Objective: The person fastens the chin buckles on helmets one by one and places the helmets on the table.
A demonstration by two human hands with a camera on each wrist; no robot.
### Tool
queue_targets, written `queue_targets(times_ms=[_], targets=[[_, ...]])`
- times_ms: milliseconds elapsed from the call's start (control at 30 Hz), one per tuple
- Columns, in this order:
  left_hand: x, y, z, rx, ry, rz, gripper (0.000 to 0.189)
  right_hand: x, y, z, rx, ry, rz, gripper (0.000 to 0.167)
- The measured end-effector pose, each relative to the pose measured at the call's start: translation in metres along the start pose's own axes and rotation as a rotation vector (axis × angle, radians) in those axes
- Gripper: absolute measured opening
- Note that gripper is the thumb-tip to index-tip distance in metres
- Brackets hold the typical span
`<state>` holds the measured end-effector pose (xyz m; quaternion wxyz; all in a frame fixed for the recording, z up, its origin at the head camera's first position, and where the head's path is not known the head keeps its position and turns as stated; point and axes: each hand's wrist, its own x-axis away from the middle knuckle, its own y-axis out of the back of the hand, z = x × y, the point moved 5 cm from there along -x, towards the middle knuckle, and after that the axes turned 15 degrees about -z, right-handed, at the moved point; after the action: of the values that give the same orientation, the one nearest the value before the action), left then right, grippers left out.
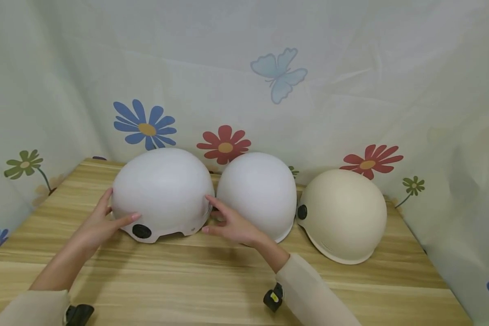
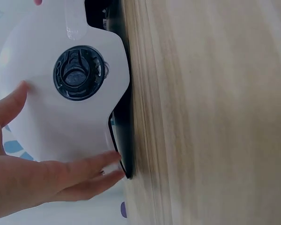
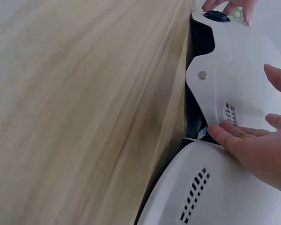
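A white helmet (image 1: 163,185) with a round black vent (image 1: 141,231) sits at the left of a row on the wooden table. My left hand (image 1: 99,224) is at its left end, thumb against the shell. In the left wrist view, the straight fingers (image 2: 91,172) lie along the lower rim. At the opposite end is my right hand (image 1: 234,224), beside a second white helmet (image 1: 258,192). The right wrist view shows its fingertips (image 3: 220,132) at the first helmet's slotted vent (image 3: 230,113), with the thumb lifted off the shell.
A cream helmet (image 1: 344,215) stands at the right end of the row, close to the middle one. Behind the wooden table (image 1: 179,285) hangs a pale curtain (image 1: 330,90) printed with flowers and a butterfly. Black devices (image 1: 274,297) are strapped at both wrists.
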<state>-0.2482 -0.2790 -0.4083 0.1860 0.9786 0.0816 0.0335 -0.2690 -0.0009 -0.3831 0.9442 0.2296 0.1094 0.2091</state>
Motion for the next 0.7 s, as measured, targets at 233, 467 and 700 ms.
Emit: queue_targets(times_ms=[233,467,700], targets=[[-0.01,-0.004,-0.005,0.03,0.005,-0.018,0.107,-0.006,0.0,0.001,0.019,-0.018,-0.009,0.078],[-0.016,-0.004,-0.006,0.029,0.014,-0.023,0.108,-0.01,-0.001,0.001,0.005,-0.014,-0.01,0.076],[-0.016,-0.005,-0.006,0.027,0.027,-0.023,0.109,-0.009,-0.001,0.001,-0.001,-0.025,-0.019,0.077]])
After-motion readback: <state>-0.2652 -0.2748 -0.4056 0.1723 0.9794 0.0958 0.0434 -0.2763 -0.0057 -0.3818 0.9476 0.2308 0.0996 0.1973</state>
